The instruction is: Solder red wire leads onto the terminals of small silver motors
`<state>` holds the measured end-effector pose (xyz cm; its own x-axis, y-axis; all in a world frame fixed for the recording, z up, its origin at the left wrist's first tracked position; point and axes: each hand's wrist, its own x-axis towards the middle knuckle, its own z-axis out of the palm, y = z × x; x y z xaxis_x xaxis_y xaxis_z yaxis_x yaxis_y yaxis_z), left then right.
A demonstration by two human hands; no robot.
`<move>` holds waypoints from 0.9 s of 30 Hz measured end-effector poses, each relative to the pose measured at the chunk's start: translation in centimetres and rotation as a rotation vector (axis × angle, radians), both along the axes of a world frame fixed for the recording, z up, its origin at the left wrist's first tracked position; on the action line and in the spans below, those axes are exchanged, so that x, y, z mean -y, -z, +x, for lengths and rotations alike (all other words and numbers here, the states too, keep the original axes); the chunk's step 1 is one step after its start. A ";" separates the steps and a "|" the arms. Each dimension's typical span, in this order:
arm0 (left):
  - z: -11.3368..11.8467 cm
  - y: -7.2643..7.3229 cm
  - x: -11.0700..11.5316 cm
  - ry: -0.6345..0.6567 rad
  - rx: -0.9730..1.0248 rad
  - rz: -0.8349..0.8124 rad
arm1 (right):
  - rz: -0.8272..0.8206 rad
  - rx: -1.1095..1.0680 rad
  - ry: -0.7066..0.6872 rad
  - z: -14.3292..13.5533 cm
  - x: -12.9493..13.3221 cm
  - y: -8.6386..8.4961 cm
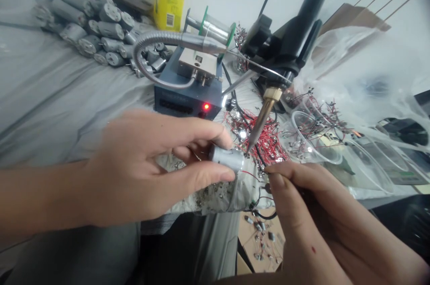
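Between the thumb and fingers of my left hand [157, 164] is a small grey cylindrical motor [226, 158], lying on its side with its end toward the right. The tip of a soldering iron [262, 121], fixed in a black holder, comes down at that end; whether it touches cannot be made out. My right hand [302, 204] pinches something small by a thin red wire [250, 174], just right of the motor. The wire runs toward the motor's end. What exactly sits between the right fingertips is partly hidden.
A blue soldering station [188, 97] with a red light stands behind my hands, with a solder spool [217, 27] above it. Many grey motors [90, 30] are piled at back left. Red wires [265, 139] lie heaped behind the iron, beside clear plastic cups [314, 137]. A cardboard box [262, 249] is below.
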<state>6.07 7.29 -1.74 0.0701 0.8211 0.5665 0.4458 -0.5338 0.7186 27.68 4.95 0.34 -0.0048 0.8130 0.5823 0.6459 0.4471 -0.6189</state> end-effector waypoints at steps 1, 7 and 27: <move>0.0 0.0 0.0 -0.001 -0.002 0.008 | 0.001 0.011 -0.004 0.1 0.0 0.0; -0.4 0.0 -0.4 0.083 -0.100 0.023 | -0.029 0.082 -0.007 0.5 0.2 -0.2; -0.6 -0.2 -0.6 0.099 -0.077 -0.002 | -0.032 0.076 -0.003 0.9 0.4 -0.1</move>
